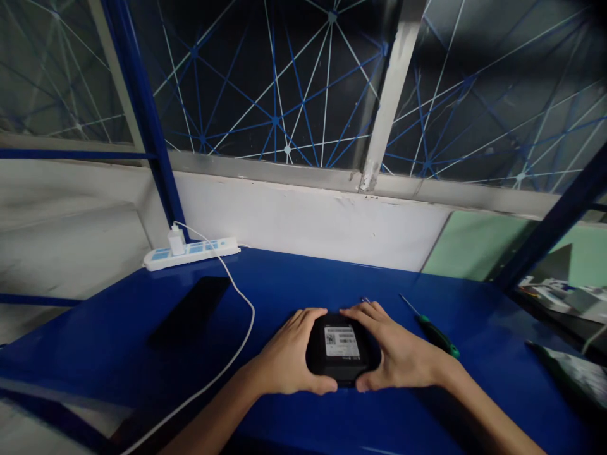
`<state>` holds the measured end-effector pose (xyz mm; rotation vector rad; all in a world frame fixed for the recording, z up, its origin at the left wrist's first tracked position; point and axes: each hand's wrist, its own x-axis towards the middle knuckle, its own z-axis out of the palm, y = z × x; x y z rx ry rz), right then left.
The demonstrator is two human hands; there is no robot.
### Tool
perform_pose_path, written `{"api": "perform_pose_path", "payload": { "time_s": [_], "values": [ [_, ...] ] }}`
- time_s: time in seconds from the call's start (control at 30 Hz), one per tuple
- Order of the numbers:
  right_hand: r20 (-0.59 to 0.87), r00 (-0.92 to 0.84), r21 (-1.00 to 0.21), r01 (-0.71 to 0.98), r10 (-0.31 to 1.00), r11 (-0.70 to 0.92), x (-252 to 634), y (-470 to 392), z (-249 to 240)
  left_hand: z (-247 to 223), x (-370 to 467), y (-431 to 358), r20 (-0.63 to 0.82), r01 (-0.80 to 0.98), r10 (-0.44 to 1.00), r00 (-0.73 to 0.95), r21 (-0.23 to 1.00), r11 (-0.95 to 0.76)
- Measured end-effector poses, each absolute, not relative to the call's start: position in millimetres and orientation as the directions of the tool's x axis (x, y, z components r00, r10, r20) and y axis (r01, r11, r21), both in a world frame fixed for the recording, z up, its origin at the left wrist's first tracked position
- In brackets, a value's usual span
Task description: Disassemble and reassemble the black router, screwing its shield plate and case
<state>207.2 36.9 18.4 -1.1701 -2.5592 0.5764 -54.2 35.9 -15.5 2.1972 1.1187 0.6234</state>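
A black box-like electronic device (337, 370) with a white barcode label on its upper face is between my two hands, low over the blue table. My left hand (296, 354) grips its left side, thumb at the near edge and fingers at the far edge. On the opposite side, my right hand (391, 347) holds it in the same way. To the right of my right hand lies a screwdriver (434, 330) with a green and black handle. A small metallic item (364, 299), mostly hidden, shows just behind my right fingers.
A white power strip (203, 251) with a plugged-in charger (176, 240) sits at the back left of the blue table (284, 272). Its white cable (249, 322) runs forward past a dark flat object (192, 309). A dark and silvery bag (569, 373) lies at the right edge.
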Motion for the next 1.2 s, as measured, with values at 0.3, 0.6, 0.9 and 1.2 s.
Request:
{"api": "perform_pose_path", "payload": {
  "time_s": [0.3,0.6,0.9,1.2],
  "values": [
    [0.183,-0.623,-0.451,0.634,0.760,0.628,201.3,38.5,22.2,-8.7,-57.7,36.2,0.045,0.582,0.838,0.544,0.699,-0.415],
    [0.263,-0.540,-0.498,0.633,0.799,0.592,213.7,41.4,29.7,17.3,-93.3,43.9,-0.085,0.682,0.852,0.517,0.642,-0.350],
    [0.331,-0.497,-0.438,0.672,0.802,0.597,222.5,50.6,24.0,41.9,-154.0,47.0,-0.254,0.830,0.866,0.431,0.488,-0.270],
    [0.316,-0.505,-0.401,0.696,0.803,0.595,221.3,52.8,21.4,64.9,-127.8,44.9,-0.303,0.856,0.849,0.432,0.434,-0.281]
  ]
}}
